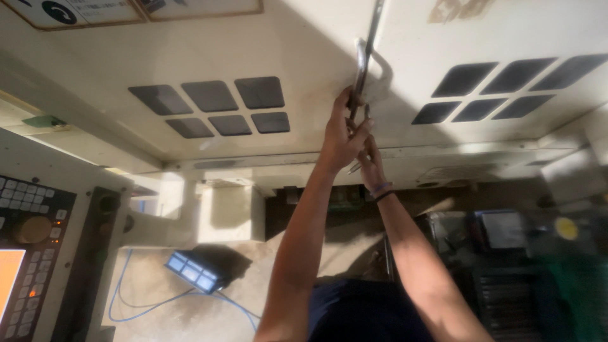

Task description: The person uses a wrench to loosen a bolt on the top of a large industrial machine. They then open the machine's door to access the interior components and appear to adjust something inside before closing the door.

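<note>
Both arms reach up to the centre of the frame, where two cream machine doors (266,57) meet. The left hand (342,136) is clenched around a slim metal tool (362,69) that lies along the seam beside the curved metal door handle (373,66). The right hand (370,166) sits just below and partly behind the left; whether its fingers are closed on the tool's lower end cannot be told.

Hazards, as judged from this position:
- Slip: the tool is thin and held near one end. If it springs out of the seam, the knuckles may strike the handle or panel.
- Pinch: both hands are stacked close together at the seam. A sudden door movement could trap fingers.
- Drop: a released tool would fall toward the blue cable (136,297) and small lit device (193,271) at lower left.
- The control panel (28,253) at far left lies well apart.
</note>
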